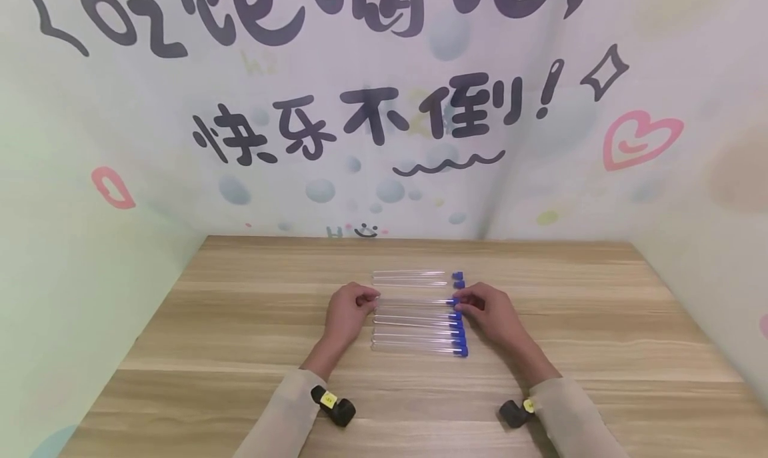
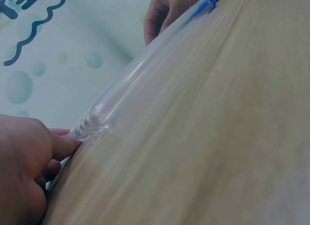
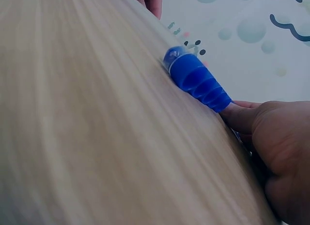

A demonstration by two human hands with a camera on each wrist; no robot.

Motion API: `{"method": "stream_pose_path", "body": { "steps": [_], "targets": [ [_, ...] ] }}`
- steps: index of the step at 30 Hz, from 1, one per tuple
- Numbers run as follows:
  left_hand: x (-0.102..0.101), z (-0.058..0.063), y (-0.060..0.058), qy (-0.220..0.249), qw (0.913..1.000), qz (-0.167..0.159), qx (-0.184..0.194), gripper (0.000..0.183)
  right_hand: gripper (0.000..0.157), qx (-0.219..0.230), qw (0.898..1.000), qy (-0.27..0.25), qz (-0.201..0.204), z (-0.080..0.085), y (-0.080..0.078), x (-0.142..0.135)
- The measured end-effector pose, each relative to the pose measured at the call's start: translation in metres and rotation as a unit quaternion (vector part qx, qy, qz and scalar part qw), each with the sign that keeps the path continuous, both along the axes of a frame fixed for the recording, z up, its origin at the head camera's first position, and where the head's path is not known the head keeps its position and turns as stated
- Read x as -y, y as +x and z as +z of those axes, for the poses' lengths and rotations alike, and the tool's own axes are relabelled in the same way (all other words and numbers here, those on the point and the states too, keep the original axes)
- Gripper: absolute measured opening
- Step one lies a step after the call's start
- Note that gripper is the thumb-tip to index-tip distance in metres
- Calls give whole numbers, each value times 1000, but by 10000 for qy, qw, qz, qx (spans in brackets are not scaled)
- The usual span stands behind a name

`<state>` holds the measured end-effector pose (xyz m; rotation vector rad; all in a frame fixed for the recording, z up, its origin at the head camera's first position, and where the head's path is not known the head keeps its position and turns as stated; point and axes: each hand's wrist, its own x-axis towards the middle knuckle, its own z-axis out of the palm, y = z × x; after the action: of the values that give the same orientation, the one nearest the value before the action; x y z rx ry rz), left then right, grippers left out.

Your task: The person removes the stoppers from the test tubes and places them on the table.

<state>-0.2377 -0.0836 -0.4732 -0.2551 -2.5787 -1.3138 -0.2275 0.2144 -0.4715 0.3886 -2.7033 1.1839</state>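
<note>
Left hand: I see the left hand (image 1: 350, 310) in a narrow pinch, thumb and forefinger on the rounded left end of a clear tube (image 1: 414, 301).
Right hand: the right hand (image 1: 493, 310) is just as narrow, pinching the blue cap (image 1: 455, 302) at that tube's right end.
Tube between the hands: it lies crosswise near the middle of the scene, left to right; from my cameras I cannot tell whether it touches the wood.
Capped tubes: on its near side, several capped tubes (image 1: 414, 333) lie side by side, rounded ends left, blue ends right, packed too closely for me to count surely.
Uncapped tubes: on its far side, the uncapped tubes (image 1: 409, 273) lie roughly parallel to it.
Loose caps: two loose caps (image 1: 459, 276), also blue, sit to the right of those far tubes, apart from their ends and just beyond the right fingertips.
Cuffs: each pale sleeve (image 1: 279, 415) has a black wrist device (image 1: 342, 413) with a yellow label by it.
Table: the wood-grain table (image 1: 210, 351) carries all the tubes.
Backdrop: behind its far edge I get a pale backdrop (image 1: 288, 208) with dark characters, bubbles and, at right, a pink heart (image 1: 618, 153).
</note>
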Motion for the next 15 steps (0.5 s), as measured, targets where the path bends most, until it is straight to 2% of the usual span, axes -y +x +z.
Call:
{"method": "stream_pose_path", "body": {
  "steps": [15],
  "targets": [
    [0,2,2,182,9998,0,8,11,16,-11,9998,-211,-55,1,1,0]
  ]
}}
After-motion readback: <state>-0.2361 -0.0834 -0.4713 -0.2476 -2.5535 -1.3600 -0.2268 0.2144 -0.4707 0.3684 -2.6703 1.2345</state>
